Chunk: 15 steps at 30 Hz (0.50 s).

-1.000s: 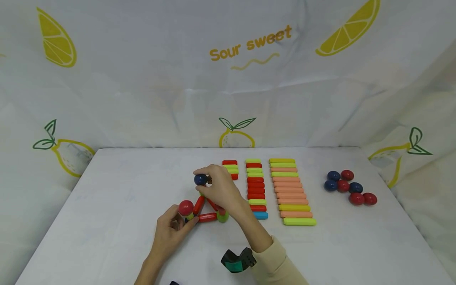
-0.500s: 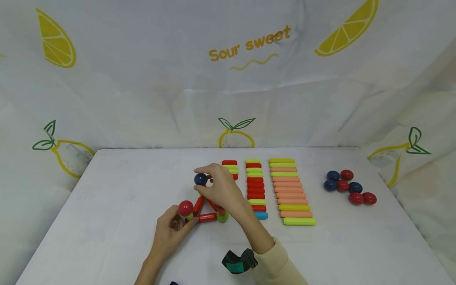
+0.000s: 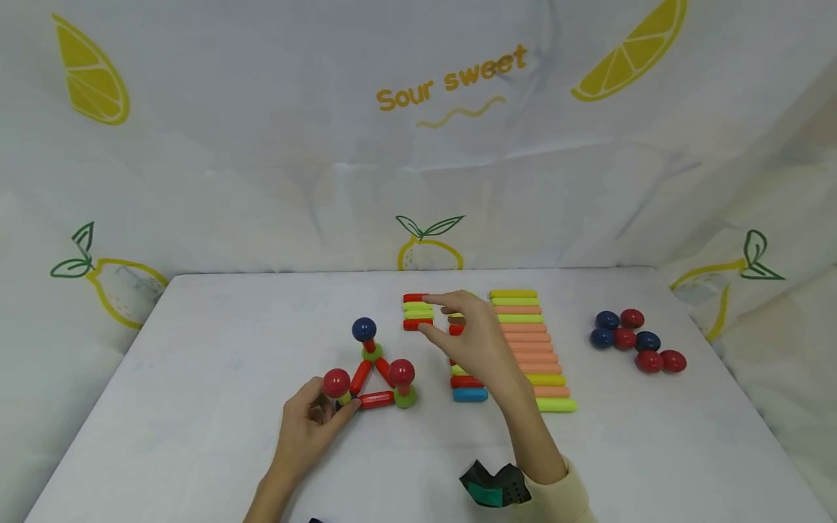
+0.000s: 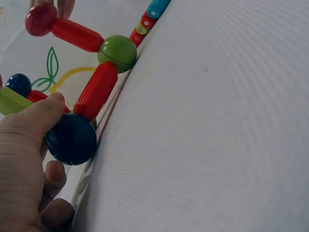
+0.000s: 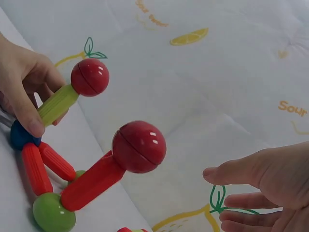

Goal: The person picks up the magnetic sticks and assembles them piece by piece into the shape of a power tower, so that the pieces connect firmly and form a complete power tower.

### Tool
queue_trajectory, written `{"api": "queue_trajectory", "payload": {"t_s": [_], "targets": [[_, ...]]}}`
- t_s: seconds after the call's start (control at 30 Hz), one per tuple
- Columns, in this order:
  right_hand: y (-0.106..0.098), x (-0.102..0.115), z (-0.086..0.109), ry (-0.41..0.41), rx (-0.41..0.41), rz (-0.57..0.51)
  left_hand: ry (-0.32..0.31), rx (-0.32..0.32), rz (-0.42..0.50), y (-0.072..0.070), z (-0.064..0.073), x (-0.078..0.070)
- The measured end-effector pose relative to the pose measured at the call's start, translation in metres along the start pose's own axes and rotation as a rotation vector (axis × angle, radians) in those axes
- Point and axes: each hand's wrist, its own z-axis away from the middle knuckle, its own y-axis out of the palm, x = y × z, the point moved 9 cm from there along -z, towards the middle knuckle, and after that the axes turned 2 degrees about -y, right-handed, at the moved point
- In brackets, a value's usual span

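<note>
A triangular frame of red sticks point(image 3: 376, 400) stands on the table, with an upright stick and ball at each corner. My left hand point(image 3: 306, 421) pinches the dark blue corner ball point(image 4: 72, 139), from which a yellow-green stick point(image 5: 59, 104) rises to a red ball point(image 3: 336, 383). The other two base corners are green balls point(image 3: 405, 396), their red uprights topped by a red ball point(image 5: 139, 146) and a blue ball point(image 3: 364, 330). My right hand point(image 3: 482, 345) is off the frame, thumb and fingers apart and holding nothing, over the short red and yellow-green sticks point(image 3: 418, 314).
Two further columns of sticks lie to the right, one partly under my right hand, with a blue stick point(image 3: 470, 395) at its near end and long salmon sticks point(image 3: 532, 348) beyond. Several loose red and blue balls point(image 3: 624, 338) lie farther right. A printed cloth hangs behind the table.
My right hand has let go of the blue ball on the back upright and moved right, toward the sticks. The blue ball stays on top. My left hand keeps its hold.
</note>
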Motion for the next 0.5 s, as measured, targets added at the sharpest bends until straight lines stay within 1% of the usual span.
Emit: {"api": "queue_trajectory", "payload": {"t_s": [0.17,0.3,0.37,0.47,0.5], "targets": [[-0.001,-0.015,0.006,0.024,0.013,0.021,-0.006,-0.001,0.009,0.0,0.0,0.002],[-0.005,-0.035,0.013,0.063,0.027,0.047,-0.018,0.004,0.009,0.001,0.001,0.003],[-0.012,-0.046,0.018,0.087,0.022,0.055,-0.03,0.008,0.005,0.001,0.001,0.004],[-0.027,-0.063,0.024,0.116,-0.017,0.048,-0.046,0.013,0.001,0.001,0.001,0.005],[-0.032,-0.067,0.026,0.114,-0.033,0.051,-0.05,0.014,0.001,0.001,0.0,0.005]]}}
